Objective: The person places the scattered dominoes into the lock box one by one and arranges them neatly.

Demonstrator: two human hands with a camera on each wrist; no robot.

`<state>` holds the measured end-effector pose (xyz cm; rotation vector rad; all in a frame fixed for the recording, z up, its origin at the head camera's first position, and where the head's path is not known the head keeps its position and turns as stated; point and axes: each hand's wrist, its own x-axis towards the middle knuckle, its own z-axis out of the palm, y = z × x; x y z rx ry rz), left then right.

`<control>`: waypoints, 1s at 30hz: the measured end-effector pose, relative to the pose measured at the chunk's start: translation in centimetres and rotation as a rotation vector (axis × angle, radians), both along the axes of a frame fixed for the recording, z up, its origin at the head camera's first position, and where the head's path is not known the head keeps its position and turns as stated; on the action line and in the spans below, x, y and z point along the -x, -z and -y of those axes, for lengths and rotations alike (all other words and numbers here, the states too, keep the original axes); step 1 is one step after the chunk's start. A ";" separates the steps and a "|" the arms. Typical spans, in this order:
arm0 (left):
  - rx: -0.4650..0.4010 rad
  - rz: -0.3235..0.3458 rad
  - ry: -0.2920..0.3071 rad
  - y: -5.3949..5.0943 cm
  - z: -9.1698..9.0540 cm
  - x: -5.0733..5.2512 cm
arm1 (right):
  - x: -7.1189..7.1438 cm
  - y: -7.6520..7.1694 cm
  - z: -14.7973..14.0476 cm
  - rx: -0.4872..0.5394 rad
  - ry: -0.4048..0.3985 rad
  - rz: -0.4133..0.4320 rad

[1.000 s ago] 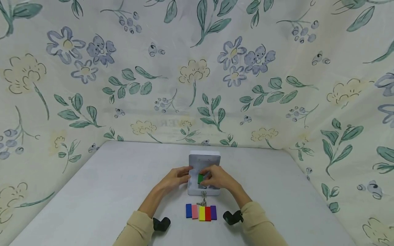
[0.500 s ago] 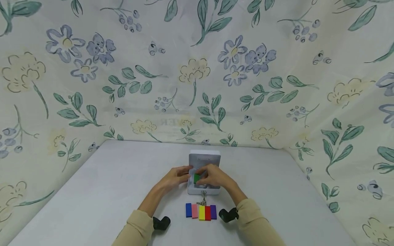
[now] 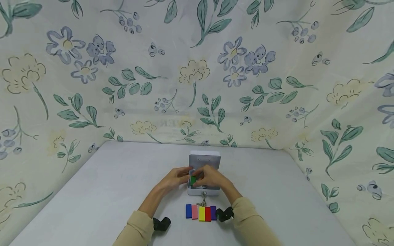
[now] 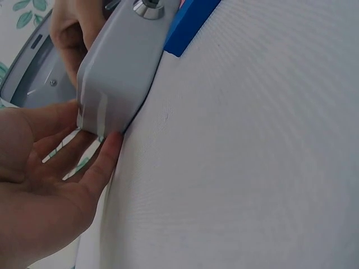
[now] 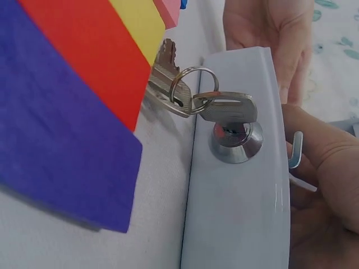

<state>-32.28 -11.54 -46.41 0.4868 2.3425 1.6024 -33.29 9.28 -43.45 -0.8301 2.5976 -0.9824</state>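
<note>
Outside box (image 3: 204, 192), keys (image 5: 229, 107) hung near blocks (image 3: 201, 214) — right fingers (image 3: 200, 169) pinched green block (image 3: 193, 180); left fingers (image 4: 102, 161), apart, touched box — wall lettering (image 3: 167, 123) faint.

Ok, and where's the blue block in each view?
Head: blue block, lower middle, left of the pink block.
Left wrist: blue block, top middle, partly cut off.
Right wrist: just a sliver of blue block, top-middle edge.
Shared landmark: the lockbox, in all three views.

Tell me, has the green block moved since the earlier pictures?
Yes, leftward: in the head view, the green block is now nearer the left side of the box, which stayed put.
</note>
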 end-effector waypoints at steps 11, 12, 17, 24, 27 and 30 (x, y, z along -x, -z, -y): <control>-0.010 0.018 0.009 0.2 0.1 0.0 | -0.1 0.4 0.5 -0.003 0.019 -0.005; -0.011 0.022 0.009 0.2 0.1 0.0 | -0.1 0.4 0.5 -0.003 0.018 -0.006; -0.011 0.013 0.029 0.0 0.2 0.1 | -0.1 0.6 0.6 0.001 0.022 -0.006; -0.015 0.012 0.036 0.0 0.3 0.2 | -0.2 0.7 0.8 -0.012 0.033 -0.014; -0.020 0.009 0.045 -0.1 0.2 0.2 | -0.2 0.7 0.8 -0.011 0.038 -0.017; -0.020 0.006 0.053 0.0 0.3 0.2 | -0.2 0.7 0.9 -0.016 0.038 -0.020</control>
